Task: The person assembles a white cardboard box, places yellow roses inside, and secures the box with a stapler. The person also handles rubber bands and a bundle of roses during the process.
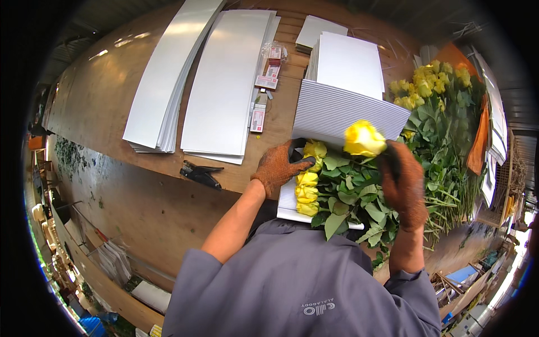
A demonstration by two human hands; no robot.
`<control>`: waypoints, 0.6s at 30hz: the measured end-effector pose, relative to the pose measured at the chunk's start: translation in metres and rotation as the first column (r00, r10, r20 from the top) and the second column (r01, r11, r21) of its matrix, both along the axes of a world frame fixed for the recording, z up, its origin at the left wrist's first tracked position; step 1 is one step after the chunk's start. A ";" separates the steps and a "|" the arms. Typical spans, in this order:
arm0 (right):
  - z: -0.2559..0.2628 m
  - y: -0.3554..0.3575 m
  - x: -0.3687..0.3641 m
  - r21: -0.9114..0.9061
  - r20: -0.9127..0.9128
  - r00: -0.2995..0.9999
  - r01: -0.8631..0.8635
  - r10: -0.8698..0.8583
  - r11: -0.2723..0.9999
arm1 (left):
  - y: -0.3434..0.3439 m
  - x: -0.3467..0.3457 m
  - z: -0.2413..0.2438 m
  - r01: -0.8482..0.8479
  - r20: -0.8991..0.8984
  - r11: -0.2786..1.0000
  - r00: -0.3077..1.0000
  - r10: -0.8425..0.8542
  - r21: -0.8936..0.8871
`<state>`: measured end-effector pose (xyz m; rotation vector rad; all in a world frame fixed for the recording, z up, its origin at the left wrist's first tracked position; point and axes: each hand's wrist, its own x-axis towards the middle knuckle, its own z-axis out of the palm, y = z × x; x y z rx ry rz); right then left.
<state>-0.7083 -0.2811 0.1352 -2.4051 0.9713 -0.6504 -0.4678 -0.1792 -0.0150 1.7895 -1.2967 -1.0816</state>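
Both hands wear orange knit gloves with black palms and fingertips. In my right hand (pixel 402 185), blurred by motion, is a yellow rose (pixel 363 139), its bloom raised over the other stems. My left hand (pixel 281 163) rests around the upper blooms of a row of yellow roses (pixel 307 193), thumb and fingers at their edge; how firmly it grips them is hidden. These roses lie sideways on white corrugated cardboard (pixel 288 205), blooms to the left, with green leaves (pixel 347 198) spreading right. Behind them a corrugated flap (pixel 347 110) slopes up.
Tall stacks of white cardboard sheets (pixel 229 80) lie at left on the wooden table (pixel 105 92). A black stapler (pixel 202 173) sits at its front edge, small boxes (pixel 257 118) beyond. More yellow roses (pixel 425 82) are heaped at right, beside orange cloth (pixel 480 135). A white cardboard stack (pixel 351 61) stands behind.
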 end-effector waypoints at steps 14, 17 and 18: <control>0.031 -0.053 -0.030 0.245 -0.018 0.987 0.162 -0.162 0.956 | 0.021 0.034 0.043 -0.234 -0.250 0.968 0.935 0.250 0.094; 0.044 -0.045 -0.045 0.390 -0.059 0.991 0.131 -0.117 0.912 | 0.032 0.054 0.061 -0.399 -0.327 0.905 0.844 0.426 0.149; 0.047 -0.041 -0.046 0.375 -0.058 0.995 0.100 -0.084 0.922 | 0.031 0.060 0.064 -0.416 -0.346 0.902 0.834 0.430 0.118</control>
